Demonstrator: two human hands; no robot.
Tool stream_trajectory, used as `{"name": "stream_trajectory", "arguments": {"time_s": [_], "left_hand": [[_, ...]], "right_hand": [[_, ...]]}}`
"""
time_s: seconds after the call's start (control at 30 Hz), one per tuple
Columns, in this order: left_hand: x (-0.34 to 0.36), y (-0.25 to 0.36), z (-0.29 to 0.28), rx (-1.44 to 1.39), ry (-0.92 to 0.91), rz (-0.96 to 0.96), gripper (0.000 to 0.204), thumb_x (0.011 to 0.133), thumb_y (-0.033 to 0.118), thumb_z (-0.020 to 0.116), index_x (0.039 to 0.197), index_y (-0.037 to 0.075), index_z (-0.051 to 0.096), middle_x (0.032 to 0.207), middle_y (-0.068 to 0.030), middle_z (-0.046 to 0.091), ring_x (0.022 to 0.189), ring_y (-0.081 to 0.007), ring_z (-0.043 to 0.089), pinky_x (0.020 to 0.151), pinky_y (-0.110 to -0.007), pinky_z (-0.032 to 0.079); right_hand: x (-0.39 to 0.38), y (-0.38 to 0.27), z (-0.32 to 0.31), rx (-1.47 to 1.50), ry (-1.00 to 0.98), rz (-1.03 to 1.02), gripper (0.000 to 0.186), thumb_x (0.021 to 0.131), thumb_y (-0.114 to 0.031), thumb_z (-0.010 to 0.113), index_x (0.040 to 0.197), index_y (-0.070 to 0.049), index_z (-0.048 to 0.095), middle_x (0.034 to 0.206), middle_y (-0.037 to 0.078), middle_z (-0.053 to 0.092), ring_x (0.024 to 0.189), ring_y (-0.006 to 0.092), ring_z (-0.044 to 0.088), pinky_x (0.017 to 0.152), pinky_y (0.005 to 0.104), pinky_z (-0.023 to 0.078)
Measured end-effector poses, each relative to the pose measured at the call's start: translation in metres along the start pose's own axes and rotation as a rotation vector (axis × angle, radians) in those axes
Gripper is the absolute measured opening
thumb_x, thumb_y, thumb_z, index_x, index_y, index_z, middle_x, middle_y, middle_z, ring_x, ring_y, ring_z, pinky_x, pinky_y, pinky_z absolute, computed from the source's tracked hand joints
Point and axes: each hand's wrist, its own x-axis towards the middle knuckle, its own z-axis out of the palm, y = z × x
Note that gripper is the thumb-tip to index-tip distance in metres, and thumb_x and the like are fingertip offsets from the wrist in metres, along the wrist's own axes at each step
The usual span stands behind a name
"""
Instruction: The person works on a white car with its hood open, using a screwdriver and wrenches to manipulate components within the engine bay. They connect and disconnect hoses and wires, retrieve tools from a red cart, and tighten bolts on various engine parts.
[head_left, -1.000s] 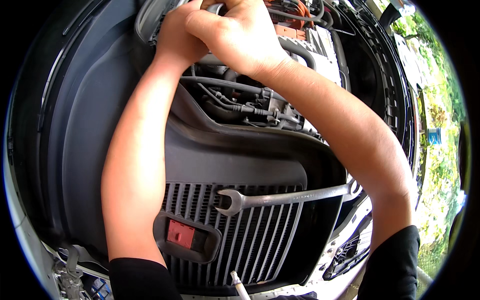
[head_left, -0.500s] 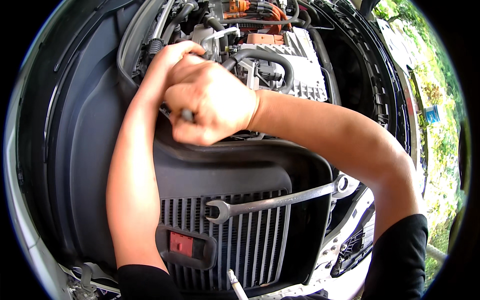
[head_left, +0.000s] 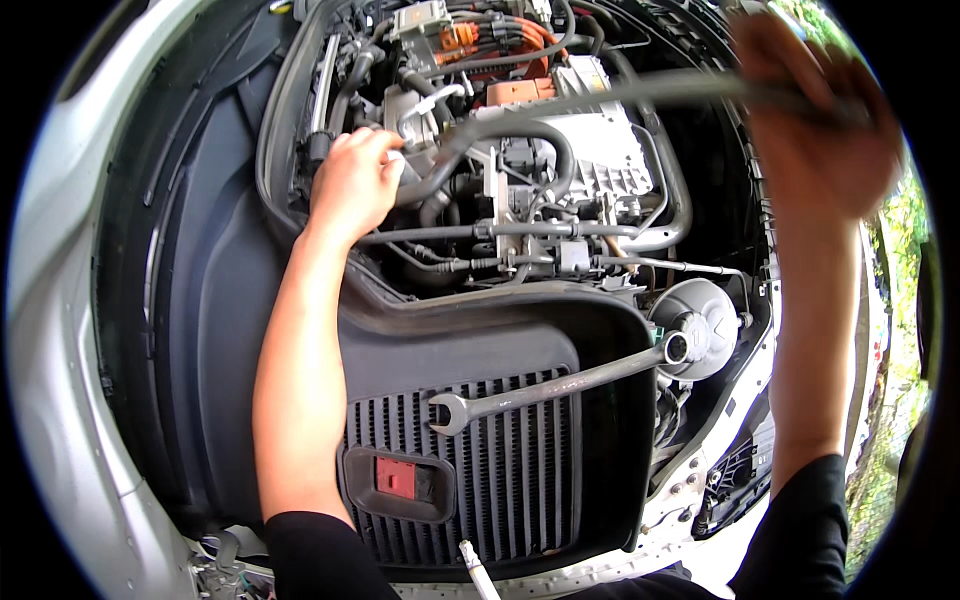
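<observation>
My right hand (head_left: 825, 110), smeared by motion, is raised at the upper right. Its fingers are wrapped round a long dark bar (head_left: 690, 88), which reaches leftward over the engine bay; its blurred far end passes near a black hose (head_left: 540, 135). My left hand (head_left: 355, 180) is down at the left side of the bay, beside the hoses. Its fingers are curled in by a small pale piece, and what they hold, if anything, is hidden.
A combination wrench (head_left: 560, 387) lies across the black slatted cover (head_left: 500, 470), its ring end over a grey round housing (head_left: 695, 325). A red block (head_left: 396, 478) sits in the cover. Orange cables (head_left: 525, 38) run at the back. A white cigarette-like stick (head_left: 478, 572) shows at the lower edge.
My right hand has swung from beside my left hand to the upper right, bringing the long bar into view. My left hand stays by the hoses. The view has shifted slightly.
</observation>
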Motion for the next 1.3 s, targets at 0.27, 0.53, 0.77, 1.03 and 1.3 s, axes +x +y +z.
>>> {"name": "stream_trajectory", "arguments": {"time_s": [0.27, 0.53, 0.77, 1.03, 1.3], "left_hand": [[0.080, 0.002, 0.042, 0.695, -0.400, 0.410, 0.038, 0.079, 0.023, 0.073, 0.115, 0.012, 0.069, 0.155, -0.0123, 0.037, 0.147, -0.0358, 0.025, 0.120, -0.053, 0.021], [0.081, -0.007, 0.088, 0.694, -0.397, 0.414, 0.022, 0.093, 0.016, 0.051, 0.098, 0.009, 0.072, 0.165, -0.0028, 0.024, 0.153, -0.0311, 0.014, 0.124, -0.055, 0.009], [0.083, 0.000, 0.092, 0.789, -0.493, 0.414, 0.018, 0.091, 0.013, 0.053, 0.099, 0.008, 0.068, 0.163, -0.0007, 0.027, 0.153, -0.0288, 0.013, 0.125, -0.054, 0.008], [0.083, -0.006, 0.093, 0.876, -0.493, 0.462, 0.025, 0.091, 0.014, 0.051, 0.110, 0.009, 0.067, 0.162, -0.0005, 0.028, 0.154, -0.0295, 0.012, 0.124, -0.058, 0.008], [0.077, -0.026, 0.100, 0.652, -0.377, 0.426, 0.025, 0.091, 0.015, 0.050, 0.103, 0.006, 0.070, 0.157, -0.0030, 0.039, 0.152, -0.0299, 0.017, 0.124, -0.057, 0.007]], "right_hand": [[-0.172, -0.096, 0.013, 0.291, 0.425, -0.135, 0.032, 0.088, -0.005, 0.055, 0.067, -0.013, 0.034, 0.063, 0.001, 0.032, 0.058, 0.0130, 0.037, 0.074, 0.0283, 0.046], [-0.242, -0.089, 0.009, 0.426, 0.819, -0.124, 0.032, 0.085, -0.018, 0.055, 0.061, -0.014, 0.033, 0.050, -0.001, 0.030, 0.055, 0.0152, 0.040, 0.066, 0.0289, 0.050], [-0.283, -0.054, -0.009, 0.479, 0.832, 0.047, 0.031, 0.083, -0.023, 0.053, 0.060, -0.014, 0.034, 0.049, -0.001, 0.031, 0.057, 0.0148, 0.042, 0.071, 0.0309, 0.045], [-0.307, -0.018, -0.015, 0.417, 0.798, 0.095, 0.029, 0.085, -0.023, 0.052, 0.062, -0.015, 0.036, 0.050, -0.001, 0.034, 0.059, 0.0153, 0.043, 0.077, 0.0343, 0.042], [-0.312, 0.005, -0.021, 0.278, 0.772, 0.077, 0.027, 0.088, -0.030, 0.054, 0.073, -0.015, 0.037, 0.061, 0.000, 0.036, 0.068, 0.0179, 0.045, 0.081, 0.0392, 0.042]]}}
